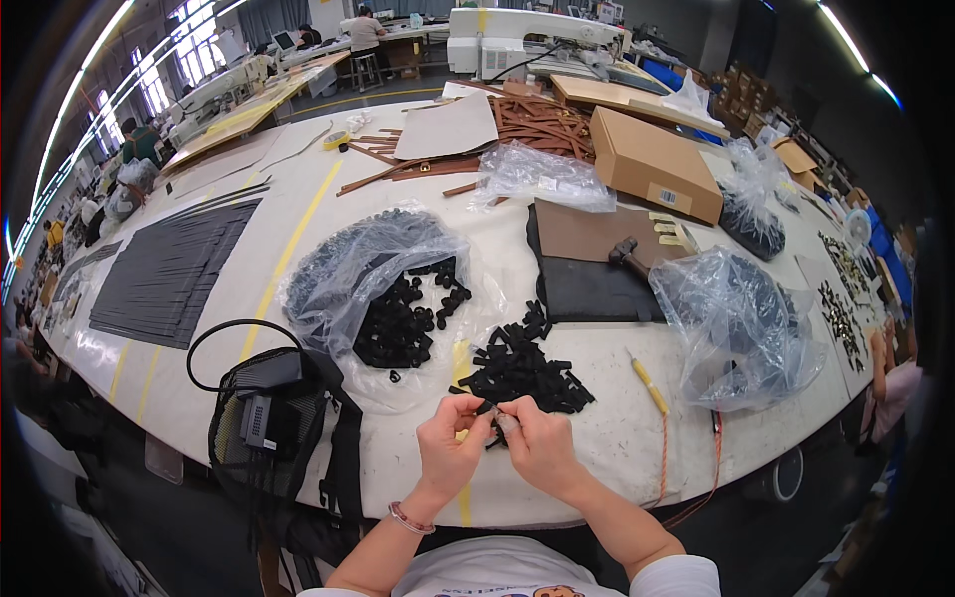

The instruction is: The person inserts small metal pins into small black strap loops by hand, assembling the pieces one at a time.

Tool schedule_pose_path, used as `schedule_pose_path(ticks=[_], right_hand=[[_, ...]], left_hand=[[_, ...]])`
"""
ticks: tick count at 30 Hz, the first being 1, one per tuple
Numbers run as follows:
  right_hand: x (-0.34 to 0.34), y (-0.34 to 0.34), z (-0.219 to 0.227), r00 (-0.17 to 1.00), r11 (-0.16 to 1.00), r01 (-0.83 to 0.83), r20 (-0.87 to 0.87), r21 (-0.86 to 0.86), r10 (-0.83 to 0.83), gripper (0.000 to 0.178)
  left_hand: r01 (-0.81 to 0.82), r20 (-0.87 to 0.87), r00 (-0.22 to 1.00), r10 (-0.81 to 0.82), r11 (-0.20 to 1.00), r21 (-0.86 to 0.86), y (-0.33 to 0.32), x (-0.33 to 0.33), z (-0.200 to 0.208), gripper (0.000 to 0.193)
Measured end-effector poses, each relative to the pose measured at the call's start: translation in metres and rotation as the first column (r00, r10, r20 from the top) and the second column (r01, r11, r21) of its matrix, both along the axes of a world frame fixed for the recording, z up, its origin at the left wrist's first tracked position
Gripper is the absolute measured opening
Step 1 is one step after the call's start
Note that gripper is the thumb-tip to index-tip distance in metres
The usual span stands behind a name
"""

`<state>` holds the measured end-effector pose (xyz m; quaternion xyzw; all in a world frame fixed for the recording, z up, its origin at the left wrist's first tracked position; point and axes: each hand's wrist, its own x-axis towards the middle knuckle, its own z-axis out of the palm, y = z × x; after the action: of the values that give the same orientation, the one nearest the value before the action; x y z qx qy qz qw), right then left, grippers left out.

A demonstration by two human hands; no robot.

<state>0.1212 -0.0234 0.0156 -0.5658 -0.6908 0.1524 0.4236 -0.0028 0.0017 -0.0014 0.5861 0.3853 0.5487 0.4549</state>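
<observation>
Both my hands meet above the near edge of the white table, fingertips pinched close together. My left hand (457, 445) grips a small black strap piece (484, 408) between thumb and fingers. The fingers of my right hand (538, 443) are closed right beside it, on something too small to make out. Just beyond my fingertips lies a loose pile of short black strap pieces (525, 370). Farther left, an open clear plastic bag (373, 259) spills small black looped pieces (400, 323) onto the table.
A mesh basket (261, 418) stands left of my arms. Rightward lie a yellow-handled tool (650, 386) on an orange cord, another stuffed plastic bag (736, 323), a hammer (629, 256) on a dark pad (587, 289). Brown strips (542, 124), a cardboard box (657, 164) and black strips (174, 269) lie farther off.
</observation>
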Motion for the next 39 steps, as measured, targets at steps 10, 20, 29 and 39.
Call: schedule_pose_path(ticks=[10,20,29,39], right_hand=[[0.004,-0.001,0.003,0.997,0.991,-0.061,-0.057,-0.123,0.054,0.007],[0.007,0.000,0.001,0.995,0.993,-0.083,-0.054,-0.087,0.079,0.008],[0.017,0.004,-0.001,0.862,0.842,-0.353,-0.492,-0.409,0.123,0.013],[0.019,0.005,-0.003,0.781,0.772,-0.467,-0.610,-0.431,0.132,0.012]], left_hand=[[0.131,-0.026,0.991,-0.133,0.989,-0.062,0.006,-0.013,0.004,0.011],[0.227,0.069,0.974,-0.217,0.946,-0.230,0.005,-0.015,0.002,0.013],[0.214,0.098,0.975,-0.200,0.963,-0.162,0.002,-0.013,-0.004,0.016],[0.242,0.142,0.965,-0.219,0.954,-0.179,0.002,-0.013,-0.010,0.017]])
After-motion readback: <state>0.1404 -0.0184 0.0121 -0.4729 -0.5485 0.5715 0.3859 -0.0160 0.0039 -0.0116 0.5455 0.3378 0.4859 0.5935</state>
